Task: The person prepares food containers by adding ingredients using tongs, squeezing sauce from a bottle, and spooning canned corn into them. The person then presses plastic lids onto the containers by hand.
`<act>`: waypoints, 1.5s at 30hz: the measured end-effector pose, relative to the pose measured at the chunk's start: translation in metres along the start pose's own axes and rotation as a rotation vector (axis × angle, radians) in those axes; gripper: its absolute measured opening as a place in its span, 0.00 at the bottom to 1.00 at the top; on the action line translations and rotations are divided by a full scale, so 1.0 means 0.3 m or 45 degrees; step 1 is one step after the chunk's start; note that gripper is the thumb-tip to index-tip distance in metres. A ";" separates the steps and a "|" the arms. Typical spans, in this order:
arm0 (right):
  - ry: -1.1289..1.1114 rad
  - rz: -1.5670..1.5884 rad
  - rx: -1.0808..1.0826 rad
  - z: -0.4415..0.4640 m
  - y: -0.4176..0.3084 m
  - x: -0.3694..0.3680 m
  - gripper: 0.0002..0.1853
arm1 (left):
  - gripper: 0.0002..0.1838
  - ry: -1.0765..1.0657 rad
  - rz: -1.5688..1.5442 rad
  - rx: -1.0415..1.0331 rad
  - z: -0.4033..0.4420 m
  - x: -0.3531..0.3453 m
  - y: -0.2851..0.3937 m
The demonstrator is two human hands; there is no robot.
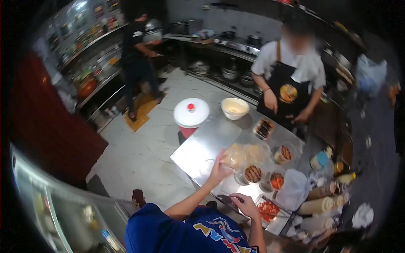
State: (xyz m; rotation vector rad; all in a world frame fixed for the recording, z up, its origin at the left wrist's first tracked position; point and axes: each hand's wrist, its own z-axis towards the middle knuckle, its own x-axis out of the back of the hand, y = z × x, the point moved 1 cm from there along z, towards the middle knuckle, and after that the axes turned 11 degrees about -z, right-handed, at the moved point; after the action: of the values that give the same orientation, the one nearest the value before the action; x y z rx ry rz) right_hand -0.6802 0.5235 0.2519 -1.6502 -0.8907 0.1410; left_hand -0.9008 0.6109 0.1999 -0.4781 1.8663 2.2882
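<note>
Our left hand [221,169] reaches to the clear bag of pale food [239,155], just beyond the tub of brown food [253,173], its fingers loosely spread at the bag's near edge, though we cannot tell whether they grip it. Our right hand [245,204] is on the near side of that tub, fingers curled in narrowly, perhaps around something dark too small to tell. Right of the tub we see the cup of red food [276,181].
</note>
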 end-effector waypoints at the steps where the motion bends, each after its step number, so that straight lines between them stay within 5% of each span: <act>1: 0.002 -0.037 0.043 0.021 -0.012 0.012 0.15 | 0.58 0.093 -0.112 -0.041 0.030 0.060 0.026; 5: 0.003 -0.041 0.117 0.053 0.018 0.019 0.15 | 0.53 0.383 -0.228 -0.415 0.190 0.267 0.456; 6: 0.011 -0.017 0.122 0.056 0.022 0.011 0.15 | 0.55 0.281 -0.519 -0.549 0.182 0.262 0.571; 9: 0.002 0.035 0.118 0.059 0.032 -0.022 0.16 | 0.56 0.236 -0.487 -0.562 0.171 0.314 0.713; 17: -0.028 0.226 0.090 0.023 0.045 -0.105 0.16 | 0.69 -0.483 0.771 0.089 -0.046 -0.036 0.388; 25: 0.103 0.153 -0.006 -0.105 0.153 -0.105 0.16 | 0.66 -0.761 0.813 0.023 -0.110 -0.213 0.173; 32: 0.293 0.255 -0.227 -0.171 0.170 -0.103 0.14 | 0.72 -0.681 0.518 0.089 -0.036 -0.269 0.162; 41: 1.129 0.329 0.041 -0.151 -0.034 0.007 0.16 | 0.72 -0.955 0.573 0.168 -0.087 -0.306 0.140; 45: 1.116 0.338 -0.052 -0.154 0.004 0.016 0.14 | 0.73 -1.012 0.516 0.160 -0.135 -0.321 0.137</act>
State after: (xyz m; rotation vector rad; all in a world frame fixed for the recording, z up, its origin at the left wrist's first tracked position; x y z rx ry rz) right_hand -0.6514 0.4901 0.2662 -1.6279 -0.0091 -0.4006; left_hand -0.8171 0.5706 0.2633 0.7857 1.7326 2.0628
